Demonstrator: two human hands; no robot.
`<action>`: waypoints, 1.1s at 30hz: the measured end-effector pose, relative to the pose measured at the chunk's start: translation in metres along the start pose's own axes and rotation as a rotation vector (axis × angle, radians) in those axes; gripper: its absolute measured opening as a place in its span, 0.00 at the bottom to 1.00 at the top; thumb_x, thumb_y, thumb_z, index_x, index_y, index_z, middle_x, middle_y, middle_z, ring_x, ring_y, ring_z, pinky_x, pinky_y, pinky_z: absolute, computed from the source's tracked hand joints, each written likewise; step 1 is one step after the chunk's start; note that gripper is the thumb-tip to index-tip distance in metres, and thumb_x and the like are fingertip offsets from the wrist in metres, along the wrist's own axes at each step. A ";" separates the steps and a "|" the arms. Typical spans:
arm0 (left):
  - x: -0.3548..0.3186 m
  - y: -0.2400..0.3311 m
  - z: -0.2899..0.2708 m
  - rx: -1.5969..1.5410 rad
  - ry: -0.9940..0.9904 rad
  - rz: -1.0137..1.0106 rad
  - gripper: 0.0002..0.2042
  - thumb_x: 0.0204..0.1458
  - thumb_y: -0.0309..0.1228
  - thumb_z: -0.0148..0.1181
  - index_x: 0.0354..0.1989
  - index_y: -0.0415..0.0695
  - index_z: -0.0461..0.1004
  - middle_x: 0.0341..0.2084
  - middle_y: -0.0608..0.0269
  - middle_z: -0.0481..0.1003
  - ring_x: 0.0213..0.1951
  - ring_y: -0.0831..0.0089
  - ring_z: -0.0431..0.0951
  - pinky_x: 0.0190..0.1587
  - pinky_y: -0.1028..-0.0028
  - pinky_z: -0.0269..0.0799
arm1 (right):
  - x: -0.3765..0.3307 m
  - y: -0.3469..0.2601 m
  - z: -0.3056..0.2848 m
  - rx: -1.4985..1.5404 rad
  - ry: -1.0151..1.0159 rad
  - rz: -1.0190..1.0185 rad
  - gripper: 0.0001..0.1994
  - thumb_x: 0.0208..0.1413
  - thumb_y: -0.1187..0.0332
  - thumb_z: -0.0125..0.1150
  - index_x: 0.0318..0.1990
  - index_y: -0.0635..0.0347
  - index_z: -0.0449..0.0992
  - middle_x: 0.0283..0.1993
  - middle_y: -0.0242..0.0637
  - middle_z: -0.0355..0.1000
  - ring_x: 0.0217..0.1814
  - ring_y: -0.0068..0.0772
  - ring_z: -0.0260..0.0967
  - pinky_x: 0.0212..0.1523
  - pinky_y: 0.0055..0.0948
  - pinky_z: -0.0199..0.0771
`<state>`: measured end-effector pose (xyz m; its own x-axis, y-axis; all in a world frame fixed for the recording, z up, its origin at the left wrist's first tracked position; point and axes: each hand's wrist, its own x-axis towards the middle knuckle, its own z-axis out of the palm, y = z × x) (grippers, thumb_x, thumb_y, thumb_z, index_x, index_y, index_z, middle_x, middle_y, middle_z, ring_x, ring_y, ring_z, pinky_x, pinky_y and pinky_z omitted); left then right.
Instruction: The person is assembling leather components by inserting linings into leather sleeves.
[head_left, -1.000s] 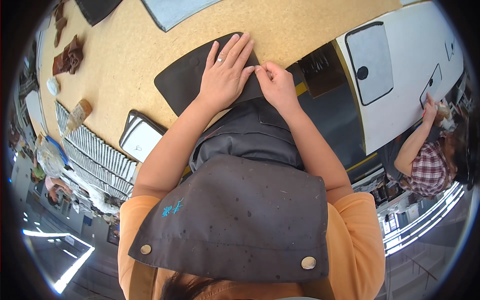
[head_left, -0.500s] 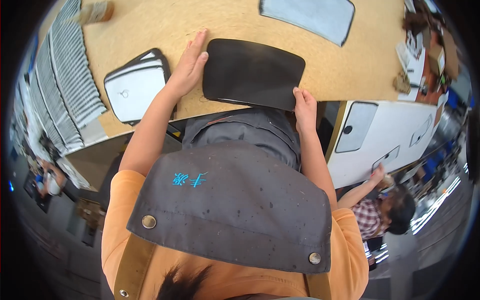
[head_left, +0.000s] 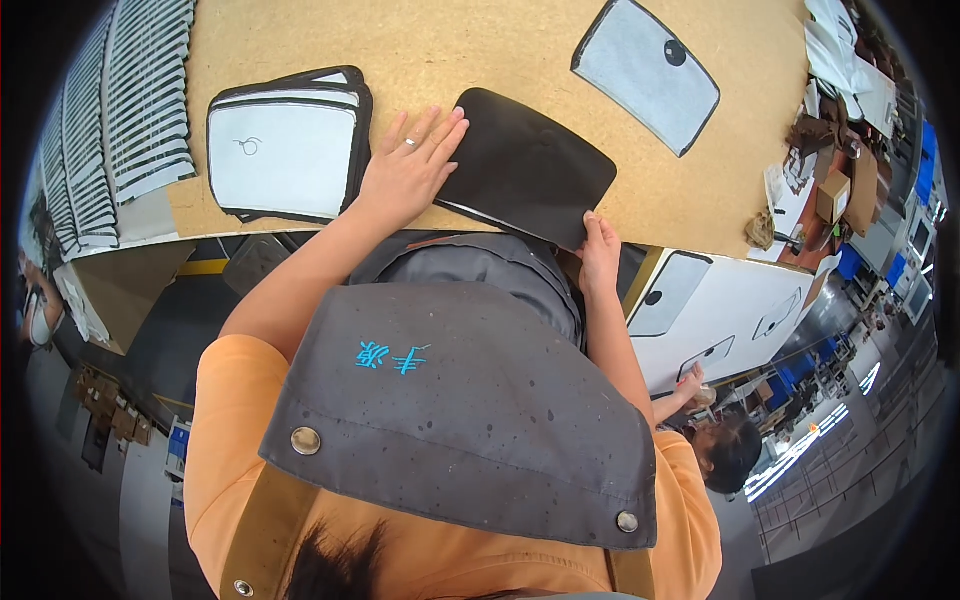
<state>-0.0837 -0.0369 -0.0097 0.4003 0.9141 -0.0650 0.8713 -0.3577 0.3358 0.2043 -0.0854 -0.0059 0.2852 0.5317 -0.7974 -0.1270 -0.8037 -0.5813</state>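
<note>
A flat black panel (head_left: 540,165) with rounded corners lies tilted at the front edge of the wooden table, its near right corner reaching past the edge. My left hand (head_left: 412,165) lies flat with fingers spread, the fingertips on the panel's left end. At the near right corner, my right hand (head_left: 600,250) pinches the panel between thumb and fingers. Left of my left hand is a stack of white panels with black borders (head_left: 285,165), a small looped mark on the top one.
Farther right on the table (head_left: 480,50) lies a pale panel (head_left: 650,80) with a black round spot. Rows of black-and-white strips (head_left: 150,100) fill the far left. A white surface (head_left: 735,320) at right holds similar panels, where a co-worker's hand (head_left: 690,380) works. Boxes (head_left: 835,195) sit beyond.
My left hand has come from beside the panel's left edge to lie on its left end. The panel has turned clockwise, its right corner nearer me. My right hand keeps its pinch.
</note>
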 end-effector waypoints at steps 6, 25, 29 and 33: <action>0.014 -0.001 -0.007 -0.189 -0.064 -0.149 0.22 0.56 0.33 0.46 0.60 0.44 0.56 0.57 0.55 0.61 0.59 0.59 0.59 0.62 0.58 0.48 | 0.009 0.001 -0.011 -0.136 -0.006 -0.149 0.10 0.59 0.64 0.51 0.30 0.59 0.71 0.26 0.29 0.71 0.26 0.17 0.67 0.26 0.22 0.68; 0.055 0.114 -0.147 -0.423 0.200 0.316 0.07 0.49 0.24 0.54 0.36 0.39 0.71 0.29 0.56 0.75 0.29 0.59 0.76 0.28 0.68 0.70 | -0.110 -0.149 -0.008 -0.569 0.094 -1.513 0.04 0.46 0.73 0.60 0.27 0.58 0.70 0.22 0.33 0.65 0.22 0.35 0.65 0.22 0.29 0.64; 0.035 0.128 -0.142 -0.577 0.132 0.143 0.06 0.52 0.25 0.52 0.37 0.38 0.69 0.25 0.53 0.74 0.26 0.56 0.75 0.28 0.64 0.70 | -0.111 -0.142 0.008 -0.476 -0.060 -1.483 0.04 0.46 0.75 0.59 0.28 0.62 0.70 0.33 0.35 0.69 0.27 0.36 0.67 0.27 0.29 0.67; 0.015 0.131 -0.123 -0.647 0.051 -0.123 0.07 0.54 0.26 0.50 0.38 0.37 0.67 0.18 0.47 0.71 0.23 0.51 0.73 0.24 0.61 0.67 | -0.106 -0.119 0.041 -0.540 -0.064 -1.430 0.04 0.43 0.78 0.56 0.27 0.64 0.68 0.39 0.38 0.68 0.35 0.40 0.68 0.31 0.30 0.70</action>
<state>0.0018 -0.0470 0.1491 0.2814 0.9544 -0.0998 0.5570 -0.0777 0.8269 0.1507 -0.0352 0.1411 -0.1778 0.9201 0.3490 0.5641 0.3859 -0.7300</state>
